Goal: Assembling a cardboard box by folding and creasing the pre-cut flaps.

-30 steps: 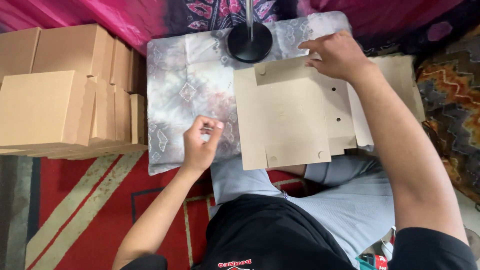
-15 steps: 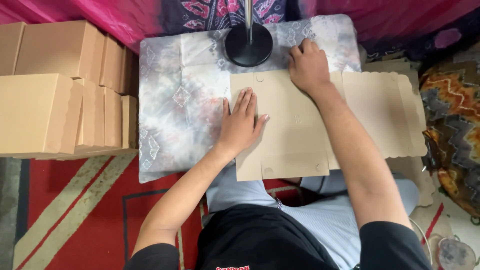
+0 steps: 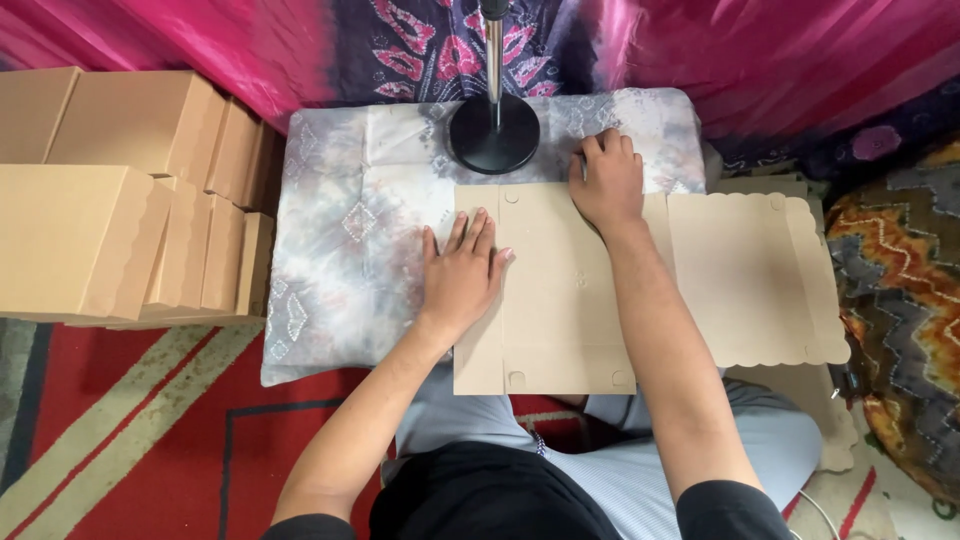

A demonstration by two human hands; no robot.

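A flat, unfolded cardboard box blank (image 3: 560, 300) lies across a grey patterned cushion (image 3: 350, 250) and my lap. My left hand (image 3: 462, 272) rests palm down, fingers together, on the blank's left edge. My right hand (image 3: 607, 180) presses on the blank's far edge, just right of a black round stand base (image 3: 493, 132). The blank's scalloped flap (image 3: 755, 280) stretches out to the right. Neither hand grips anything.
Several folded brown cardboard boxes (image 3: 120, 200) are stacked at the left beside the cushion. Pink and purple fabric (image 3: 700, 60) hangs behind. A red striped rug (image 3: 150, 440) lies below left, and a patterned cushion (image 3: 900, 300) sits at the right.
The cardboard blank went from lifted in my right hand to lying flat. My left hand moved onto its left edge, and my right hand now presses its far edge.
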